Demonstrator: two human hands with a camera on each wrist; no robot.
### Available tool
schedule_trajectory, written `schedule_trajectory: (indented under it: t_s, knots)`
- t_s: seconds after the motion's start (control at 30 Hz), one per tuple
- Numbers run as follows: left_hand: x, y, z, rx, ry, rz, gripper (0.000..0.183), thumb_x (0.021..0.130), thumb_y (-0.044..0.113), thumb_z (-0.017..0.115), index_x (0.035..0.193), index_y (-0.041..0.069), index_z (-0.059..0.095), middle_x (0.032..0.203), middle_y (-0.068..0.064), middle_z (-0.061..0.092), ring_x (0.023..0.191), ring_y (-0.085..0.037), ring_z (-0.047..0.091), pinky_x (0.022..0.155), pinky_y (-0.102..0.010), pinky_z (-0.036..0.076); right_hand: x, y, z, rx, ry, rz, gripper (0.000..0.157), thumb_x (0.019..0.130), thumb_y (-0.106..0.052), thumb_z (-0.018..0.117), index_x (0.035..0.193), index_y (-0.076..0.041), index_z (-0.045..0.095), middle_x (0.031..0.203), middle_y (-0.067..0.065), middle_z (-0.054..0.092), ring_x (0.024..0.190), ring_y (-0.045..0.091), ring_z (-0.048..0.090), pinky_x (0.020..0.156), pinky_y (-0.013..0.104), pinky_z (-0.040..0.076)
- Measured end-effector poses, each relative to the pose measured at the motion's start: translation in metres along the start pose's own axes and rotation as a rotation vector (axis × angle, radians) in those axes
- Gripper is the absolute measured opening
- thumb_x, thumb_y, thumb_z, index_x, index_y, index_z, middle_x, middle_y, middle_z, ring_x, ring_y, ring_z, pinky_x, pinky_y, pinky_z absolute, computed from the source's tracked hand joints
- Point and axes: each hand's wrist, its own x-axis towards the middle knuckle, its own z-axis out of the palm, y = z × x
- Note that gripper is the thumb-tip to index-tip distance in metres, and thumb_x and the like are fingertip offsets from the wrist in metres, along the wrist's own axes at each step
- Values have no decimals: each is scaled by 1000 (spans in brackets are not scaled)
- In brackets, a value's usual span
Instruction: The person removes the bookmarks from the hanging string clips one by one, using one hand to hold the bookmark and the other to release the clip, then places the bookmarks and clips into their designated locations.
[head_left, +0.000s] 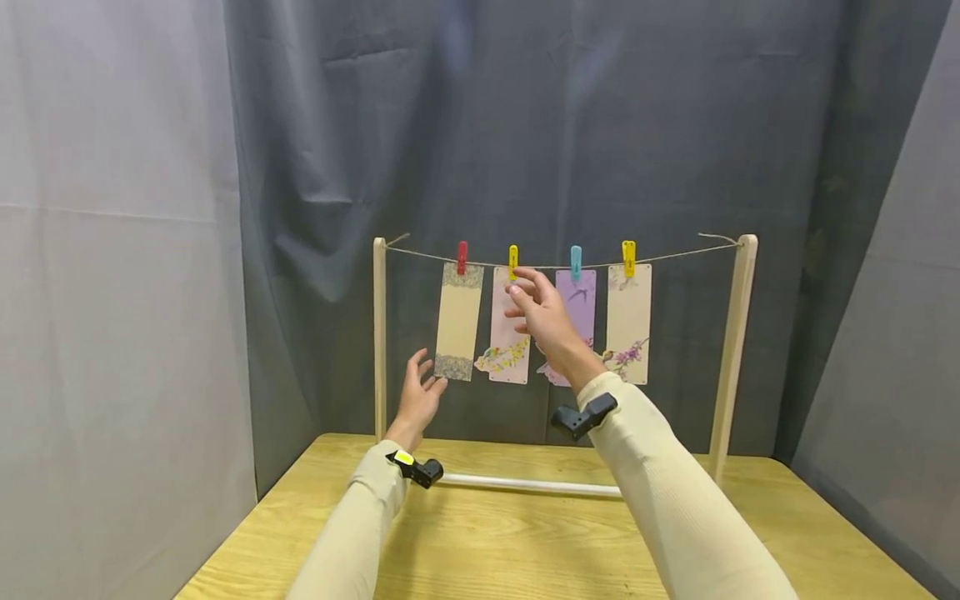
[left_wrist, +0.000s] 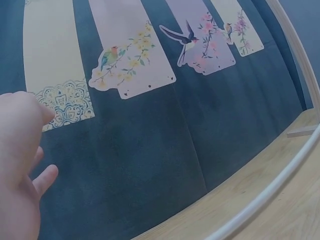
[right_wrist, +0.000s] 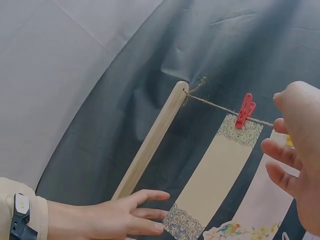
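Note:
A cream card with lace-patterned ends hangs from the string under a red clothespin. Beside its lower edge is my left hand, fingers spread and loosely bent; whether a fingertip touches the card I cannot tell. My right hand is raised before the pink card and purple card, just below a yellow clothespin. Its fingers are relaxed and hold nothing visible. The hand covers parts of both cards. A blue clothespin holds the purple card.
Another cream card with blossoms hangs at the right from a second yellow clothespin. Wooden posts stand at the left and right, with a white bar low between them on the wooden table. Grey curtain hangs behind.

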Motion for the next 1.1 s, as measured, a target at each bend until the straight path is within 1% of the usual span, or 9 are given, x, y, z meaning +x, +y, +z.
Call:
schedule_trajectory:
  t_s: [0.27,0.47,0.6,0.63,0.67,0.83,0.9,1.0,1.1]
  knots:
    - [5,0,-3,-13,-11,-49,64,105,11,60,161,13,29,158,-23,39,139,-39,45,110,-56,40,9,-9,5,-44,4,-3,43,113,-24,46,154,-15,43,147,19,51,116,40,60,86,42,50]
    - [12,-2,-3,-17,28,-33,61,103,10,62,157,9,35,150,-25,48,130,-38,53,100,-51,49,18,-6,8,-62,-2,3,41,113,-24,45,153,-17,44,147,18,51,116,38,61,86,42,51]
    - [15,-2,0,-14,45,-21,56,101,8,64,153,7,42,138,-22,59,117,-33,62,91,-44,53,24,-5,10,-79,3,11,41,113,-24,45,153,-17,45,146,17,52,116,39,61,87,43,52]
    - [15,-3,0,-19,43,-16,55,101,8,65,151,6,44,134,-21,62,114,-32,64,92,-45,53,25,-5,11,-80,2,12,41,113,-24,45,153,-17,45,146,17,51,116,39,61,87,43,52]
    - [12,2,0,-25,39,-18,54,101,6,65,150,4,45,132,-22,64,113,-33,66,92,-45,53,27,-5,12,-76,1,14,40,113,-24,45,153,-17,45,146,18,51,117,40,61,87,44,52]
    - [11,-2,1,-39,53,-29,49,99,6,68,145,3,52,123,-19,69,108,-31,68,96,-52,52,34,-2,16,-80,-12,15,41,113,-25,45,153,-16,43,149,17,49,118,41,60,89,47,51]
    - [14,-9,2,-39,73,-34,47,97,7,69,142,3,54,117,-16,72,105,-28,69,94,-49,53,37,0,18,-87,-14,14,42,113,-25,45,153,-16,43,148,15,50,117,39,61,91,49,51]
    - [16,-10,2,-58,83,-30,46,97,4,69,140,0,55,111,-16,74,99,-27,71,91,-46,55,41,-1,21,-92,-11,11,42,113,-26,46,154,-16,43,148,12,50,116,37,61,94,54,51]
    - [19,-11,1,-79,88,-17,42,98,1,68,138,-2,56,111,-19,74,98,-30,73,87,-42,57,47,-1,22,-85,3,3,43,112,-25,46,154,-16,43,149,13,48,116,38,61,95,56,50]
